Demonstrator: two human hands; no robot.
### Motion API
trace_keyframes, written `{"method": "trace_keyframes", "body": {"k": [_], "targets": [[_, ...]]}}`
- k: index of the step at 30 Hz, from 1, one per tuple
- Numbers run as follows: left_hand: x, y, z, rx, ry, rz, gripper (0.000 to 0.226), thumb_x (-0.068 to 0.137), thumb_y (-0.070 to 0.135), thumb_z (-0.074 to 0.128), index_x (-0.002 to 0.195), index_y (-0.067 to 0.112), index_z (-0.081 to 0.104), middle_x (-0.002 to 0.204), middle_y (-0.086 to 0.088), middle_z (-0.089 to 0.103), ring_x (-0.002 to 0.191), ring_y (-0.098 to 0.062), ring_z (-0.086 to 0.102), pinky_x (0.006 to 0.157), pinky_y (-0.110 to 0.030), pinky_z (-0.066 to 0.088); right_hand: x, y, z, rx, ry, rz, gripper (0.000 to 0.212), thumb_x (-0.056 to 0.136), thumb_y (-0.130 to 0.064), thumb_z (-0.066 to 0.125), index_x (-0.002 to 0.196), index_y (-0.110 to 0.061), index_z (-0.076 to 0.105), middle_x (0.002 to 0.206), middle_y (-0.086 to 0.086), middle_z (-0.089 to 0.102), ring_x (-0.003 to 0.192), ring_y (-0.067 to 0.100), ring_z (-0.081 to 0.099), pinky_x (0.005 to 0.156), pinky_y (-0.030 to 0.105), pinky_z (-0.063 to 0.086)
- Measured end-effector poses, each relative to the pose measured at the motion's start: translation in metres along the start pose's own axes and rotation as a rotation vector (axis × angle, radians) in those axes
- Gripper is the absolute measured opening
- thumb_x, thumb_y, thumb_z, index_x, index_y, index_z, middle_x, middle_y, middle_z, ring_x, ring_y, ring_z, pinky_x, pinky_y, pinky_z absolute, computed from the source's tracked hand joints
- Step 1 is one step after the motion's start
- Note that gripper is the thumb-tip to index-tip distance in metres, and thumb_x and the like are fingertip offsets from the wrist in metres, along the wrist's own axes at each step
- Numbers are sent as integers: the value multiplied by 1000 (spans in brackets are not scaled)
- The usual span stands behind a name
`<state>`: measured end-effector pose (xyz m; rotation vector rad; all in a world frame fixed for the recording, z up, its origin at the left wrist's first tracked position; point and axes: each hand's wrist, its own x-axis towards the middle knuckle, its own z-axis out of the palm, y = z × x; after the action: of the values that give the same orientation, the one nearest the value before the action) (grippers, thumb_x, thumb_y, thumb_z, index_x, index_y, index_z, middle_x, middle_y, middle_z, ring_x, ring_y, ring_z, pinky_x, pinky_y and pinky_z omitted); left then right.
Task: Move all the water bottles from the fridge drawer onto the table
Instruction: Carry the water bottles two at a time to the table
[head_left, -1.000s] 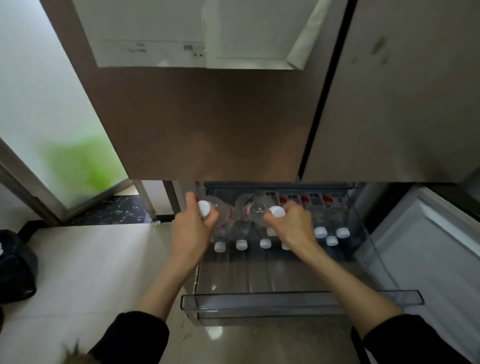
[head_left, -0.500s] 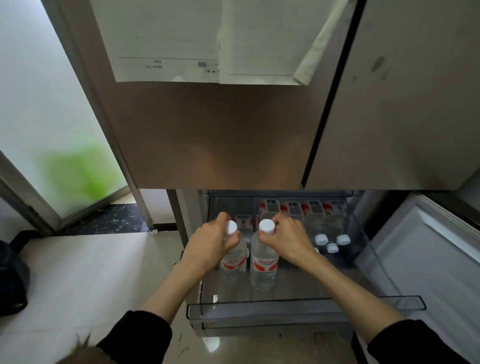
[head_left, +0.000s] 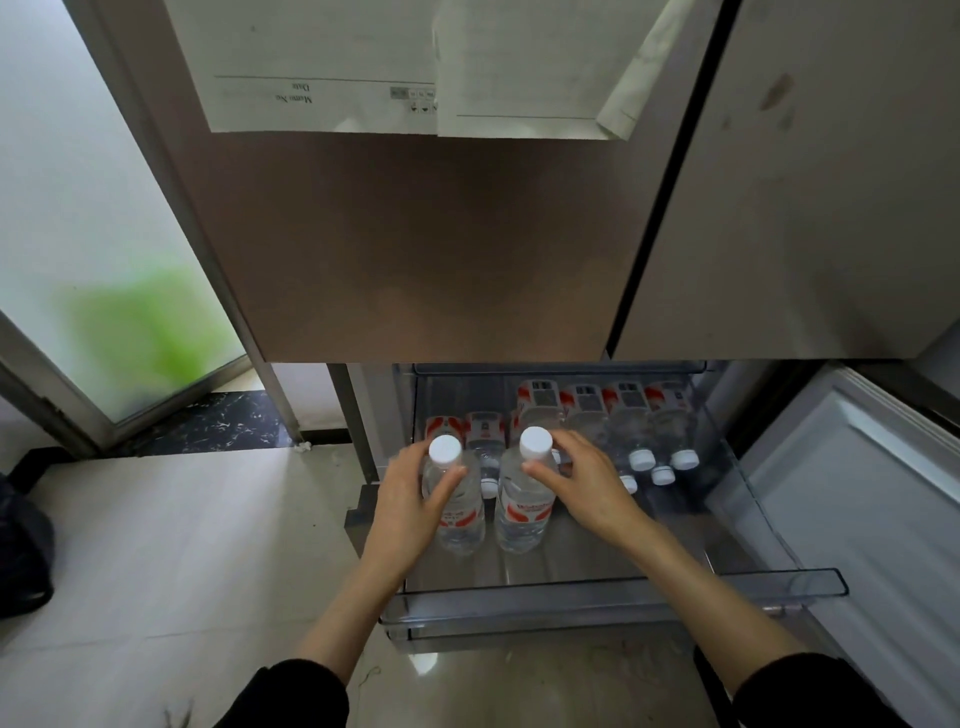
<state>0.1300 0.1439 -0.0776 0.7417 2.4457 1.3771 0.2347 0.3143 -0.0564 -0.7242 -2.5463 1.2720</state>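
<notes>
Clear, red-labelled, white-capped water bottles (head_left: 522, 512)

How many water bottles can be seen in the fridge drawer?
8 bottles countable. Two stand upright at the drawer front: one in the left hand, one in the right hand. Two lie behind at left; four along the back right. Others may be hidden.

Open air directly above both grips, up to the fridge door (head_left: 415, 249) overhanging behind. Lying bottles (head_left: 631, 415) crowd the drawer (head_left: 613, 597) behind and right of the grips; bare drawer floor lies in front, bounded by its clear front wall.
</notes>
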Motion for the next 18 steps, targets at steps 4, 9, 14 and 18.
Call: {"method": "trace_keyframes", "body": {"k": [4, 9, 14, 18], "targets": [[-1, 6, 0, -20, 20, 6, 46, 85, 40, 55, 124, 16, 47, 123, -4, 55, 112, -20, 55, 94, -41, 50, -3, 0, 2, 51, 62, -10, 36, 84, -27, 64, 119, -19, 55, 119, -3, 57, 110, 12, 52, 95, 35, 47], [-7, 20, -13, -38, 120, 42, 46, 84, 49, 48, 117, 17, 48, 114, -1, 55, 102, -14, 55, 85, -36, 54, -13, -23, -7, 152, 121, -94, 30, 84, -24, 65, 112, -19, 58, 110, -5, 56, 104, 11, 52, 94, 34, 46], [-25, 68, -58, -87, 404, 92, 27, 89, 37, 50, 101, 12, 52, 99, -2, 58, 91, -15, 57, 69, -13, 44, -22, -91, -34, 284, 151, -355, 16, 84, -23, 64, 97, -22, 56, 100, -6, 55, 92, 2, 53, 83, 21, 45], [-61, 98, -114, -75, 601, 140, 26, 87, 40, 54, 93, 15, 55, 89, 0, 60, 81, -14, 57, 65, -14, 44, -39, -146, -34, 291, 28, -525, 17, 85, -28, 62, 98, -18, 57, 103, 0, 55, 95, 12, 55, 82, 23, 46]]}}
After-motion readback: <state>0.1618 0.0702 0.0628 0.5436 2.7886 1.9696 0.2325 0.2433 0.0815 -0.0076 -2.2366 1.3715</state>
